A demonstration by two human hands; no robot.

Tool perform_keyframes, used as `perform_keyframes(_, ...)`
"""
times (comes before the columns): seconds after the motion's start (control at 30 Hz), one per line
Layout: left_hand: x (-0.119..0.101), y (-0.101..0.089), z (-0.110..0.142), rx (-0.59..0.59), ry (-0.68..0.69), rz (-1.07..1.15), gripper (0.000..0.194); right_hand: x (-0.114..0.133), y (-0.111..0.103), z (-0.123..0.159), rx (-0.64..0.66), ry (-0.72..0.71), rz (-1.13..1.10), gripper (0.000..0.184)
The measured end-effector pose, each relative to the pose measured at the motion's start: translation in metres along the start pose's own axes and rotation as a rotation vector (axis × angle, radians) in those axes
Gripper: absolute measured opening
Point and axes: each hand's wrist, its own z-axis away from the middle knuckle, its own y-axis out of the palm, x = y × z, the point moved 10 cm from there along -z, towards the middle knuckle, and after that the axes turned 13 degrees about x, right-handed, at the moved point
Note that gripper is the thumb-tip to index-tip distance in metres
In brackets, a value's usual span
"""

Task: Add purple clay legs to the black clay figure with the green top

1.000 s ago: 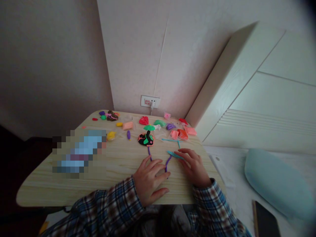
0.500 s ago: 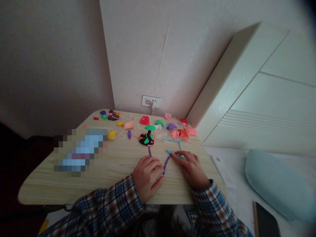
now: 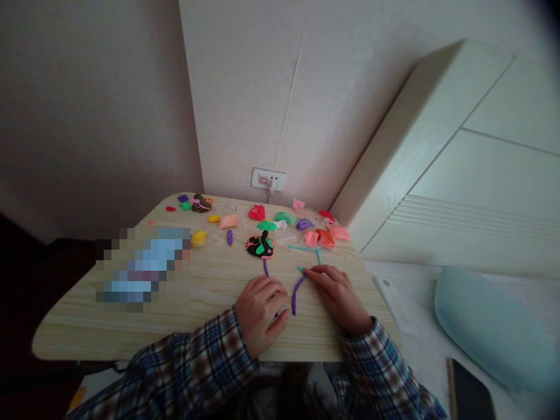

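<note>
My left hand (image 3: pixel 261 309) rests on the wooden table (image 3: pixel 205 291) with its fingers curled over one end of a thin purple clay rope (image 3: pixel 296 293). The rope bends from under that hand up toward my right hand (image 3: pixel 336 294). My right hand lies flat, fingers stretched, pressing a thin teal clay strip (image 3: pixel 301 269) against the table. Just beyond both hands stands a black clay figure (image 3: pixel 259 245) with green and pink parts.
Several clay lumps and packets in red, orange, green, purple and yellow (image 3: pixel 324 236) lie along the table's far edge. A blurred-out object (image 3: pixel 142 265) lies at the left. A wall socket (image 3: pixel 268 179) is behind. A white headboard (image 3: pixel 437 175), teal pillow (image 3: pixel 490 326) and dark phone (image 3: pixel 468 394) are at the right.
My left hand's fingers have curled in from lying spread flat. The right hand slid slightly left along the teal strip. The purple rope's bend has shifted a little.
</note>
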Motion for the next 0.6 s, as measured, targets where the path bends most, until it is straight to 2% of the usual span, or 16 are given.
perform_keyframes(0.3, 0.005, 0.008, -0.003, 0.084, -0.050, -0.004, 0.017, -0.007, -0.006, -0.004, -0.050, 0.042, -0.084, 0.029)
perform_keyframes(0.5, 0.000, 0.021, -0.008, 0.178, -0.098, -0.076, 0.038, -0.014, -0.011, -0.006, -0.069, 0.056, -0.109, 0.030)
perform_keyframes(0.6, -0.006, 0.030, -0.011, 0.227, -0.080, -0.162, 0.037, -0.024, -0.014, -0.010, -0.073, 0.093, -0.131, 0.028)
